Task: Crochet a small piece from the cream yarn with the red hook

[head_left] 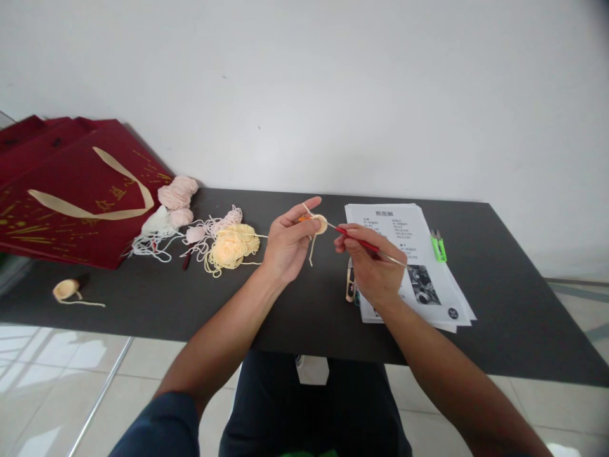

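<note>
Between the thumb and fingers of my left hand (290, 244) is a small round piece of pale yellow crochet (320, 224), with a short yarn tail hanging below it. A bit of orange shows beside the piece, too small to name. My right hand (375, 263) is closed around a crochet hook (359, 238) with a red grip. The hook's metal tip points left and reaches the edge of the crochet piece. From the yellow yarn ball (233, 246) on the table, a strand runs toward my left hand.
Printed sheets (380, 219) lie under my right hand, with green thread snips (438, 245) at their right edge. Dark red gift bags (80, 190) lean at the left beside pink yarn (178, 192) and white yarn (158, 225). A small crocheted cup (65, 290) sits near the table's left front.
</note>
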`<state>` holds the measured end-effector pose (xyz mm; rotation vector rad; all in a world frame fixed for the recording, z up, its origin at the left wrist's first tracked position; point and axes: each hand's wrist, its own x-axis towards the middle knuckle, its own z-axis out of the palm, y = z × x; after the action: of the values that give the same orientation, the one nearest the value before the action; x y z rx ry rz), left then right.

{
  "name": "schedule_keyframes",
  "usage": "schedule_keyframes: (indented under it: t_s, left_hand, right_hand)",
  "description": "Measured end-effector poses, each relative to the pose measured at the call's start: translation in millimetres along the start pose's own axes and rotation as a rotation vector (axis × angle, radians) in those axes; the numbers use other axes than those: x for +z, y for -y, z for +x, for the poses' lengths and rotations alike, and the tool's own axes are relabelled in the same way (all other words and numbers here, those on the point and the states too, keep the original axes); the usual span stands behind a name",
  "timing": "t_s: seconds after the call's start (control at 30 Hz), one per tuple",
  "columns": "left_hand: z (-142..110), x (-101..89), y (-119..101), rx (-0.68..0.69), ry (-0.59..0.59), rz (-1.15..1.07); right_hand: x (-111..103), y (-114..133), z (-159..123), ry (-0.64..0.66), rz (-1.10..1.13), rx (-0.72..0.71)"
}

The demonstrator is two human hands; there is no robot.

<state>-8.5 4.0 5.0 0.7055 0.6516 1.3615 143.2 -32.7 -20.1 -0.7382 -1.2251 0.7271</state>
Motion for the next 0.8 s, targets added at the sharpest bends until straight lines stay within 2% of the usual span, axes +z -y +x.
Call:
schedule_keyframes:
  t_s: [0.1,0.17,0.27,0.4,0.47,0.53,0.67,0.8]
  left_hand:
    - [0,-0.8,1,0.026,0.015,0.115]
    - [-1,-1.3,2,0.044,0.020,0.215]
    - [0,-2.3,3,0.055,0.002,0.356]
    - [2,-4.6,6,0.059,-0.073,0.463]
    - [2,-5.7,8,0.097,-0.115,0.514]
    - [1,-6.2,10,0.177,-0.129,0.581]
    - [-3,-5.0,11,0.308,-0.083,0.644]
    - [-3,-4.3,9,0.263,-0.025,0.577]
  right_hand:
    - [-3,-2,11,-0.010,0.201,0.104]
    - [-7,-3,18,0.007,0.188,0.118]
    - [-15,-2,23,0.042,0.058,0.024]
    - [-22,3,20,0.104,-0.257,-0.173]
    - [-21,6,17,0.131,-0.364,-0.247]
    - [-18,8,14,0.116,-0.371,-0.259]
    - [-14,8,16,0.000,-0.137,-0.057]
    - [-17,5,21,-0.028,0.075,0.116]
